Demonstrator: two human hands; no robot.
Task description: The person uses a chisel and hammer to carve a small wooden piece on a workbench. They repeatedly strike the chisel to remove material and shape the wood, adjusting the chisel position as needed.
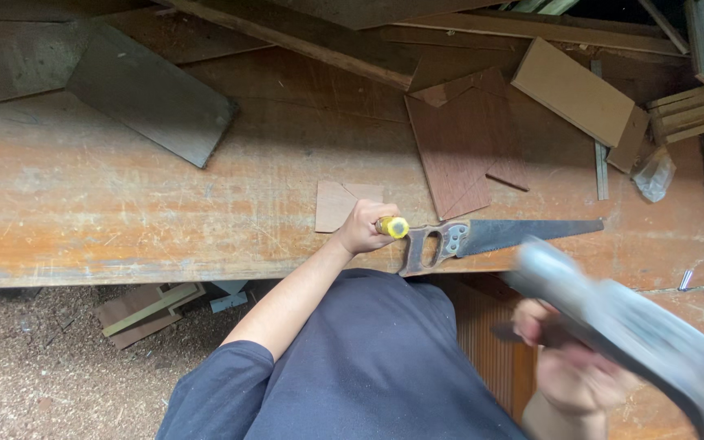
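My left hand (362, 228) is closed around a tool with a yellow handle end (393, 226), held against the front part of the worn wooden workbench (124, 204). A small brown board piece (336, 204) lies right behind that hand. My right hand (568, 358) is lower right, gripping a grey metal tool (637, 326) that is blurred by motion. A handsaw (490, 238) with a worn wooden grip lies on the bench between the two hands.
A reddish-brown panel (462, 143), a tan board (574, 90) and a grey board (150, 94) lie on the bench. Wood strips and offcuts crowd the back and right. Nails (686, 279) lie at the right. Sawdust and scraps (144, 310) cover the floor.
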